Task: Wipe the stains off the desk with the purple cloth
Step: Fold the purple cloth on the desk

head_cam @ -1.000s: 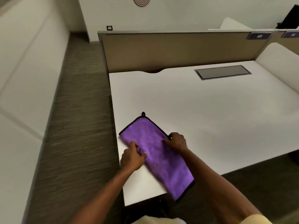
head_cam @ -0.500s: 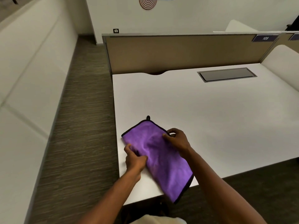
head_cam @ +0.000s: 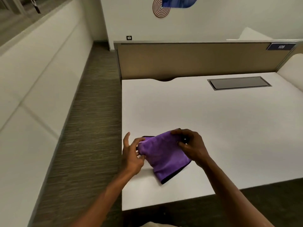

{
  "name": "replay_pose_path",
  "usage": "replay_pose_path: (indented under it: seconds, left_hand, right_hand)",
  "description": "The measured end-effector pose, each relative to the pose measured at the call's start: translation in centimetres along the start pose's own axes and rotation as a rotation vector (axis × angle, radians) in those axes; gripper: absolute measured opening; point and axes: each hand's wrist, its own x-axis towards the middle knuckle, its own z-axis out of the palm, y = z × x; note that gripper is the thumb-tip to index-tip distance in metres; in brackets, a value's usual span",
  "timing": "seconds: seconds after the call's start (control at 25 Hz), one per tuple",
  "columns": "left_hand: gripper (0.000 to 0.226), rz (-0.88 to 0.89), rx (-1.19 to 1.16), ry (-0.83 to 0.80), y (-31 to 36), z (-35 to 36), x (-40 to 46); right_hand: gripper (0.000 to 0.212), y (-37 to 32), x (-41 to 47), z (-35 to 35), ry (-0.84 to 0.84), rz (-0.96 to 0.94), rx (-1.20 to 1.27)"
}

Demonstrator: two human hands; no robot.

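Note:
A purple cloth with a dark hem lies bunched near the front left corner of the white desk. Its far end is lifted off the surface. My right hand pinches the cloth's upper right edge between thumb and fingers. My left hand touches the cloth's left side, with some fingers curled into the fabric and the others spread. The cloth's lower end rests on the desk. No stains show on the desktop.
A tan partition panel rises along the desk's far edge. A dark rectangular cable hatch is set into the desktop at the back right. Carpeted floor runs along the left, beside a white padded bench.
The cloth, flat and long a second ago, is now gathered and shorter, its far end raised. Both hands have closed in on it and lifted. The camera has tilted upward.

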Motion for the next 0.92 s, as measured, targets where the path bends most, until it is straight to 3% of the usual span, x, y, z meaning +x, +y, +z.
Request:
replay_pose_path:
  seconds: [0.16, 0.36, 0.52, 0.72, 0.92]
  left_hand:
    - [0.060, 0.079, 0.148, 0.084, 1.4, -1.2, 1.1]
    - [0.060, 0.067, 0.062, 0.174, 3.6, -2.0, 3.2]
    - [0.051, 0.115, 0.068, 0.128, 4.5, -2.1, 4.0]
    - [0.044, 0.181, 0.148, 0.026, 5.7, -2.0, 4.9]
    - [0.042, 0.392, 0.271, 0.159, 6.7, -1.8, 5.1]
  right_hand:
    - [0.054, 0.2, -0.1, -0.8, 0.051, -0.134, 0.050]
    - [0.053, 0.0, -0.2, -1.0, 0.136, -0.193, 0.219]
    - [0.059, -0.3, 0.5, -2.0, 0.198, -0.179, 0.100]
    - [0.047, -0.2, 2.3, -4.6, 0.147, -0.216, -0.057]
    - [0.041, 0.0, 4.9, -6.8, 0.068, -0.216, -0.219]
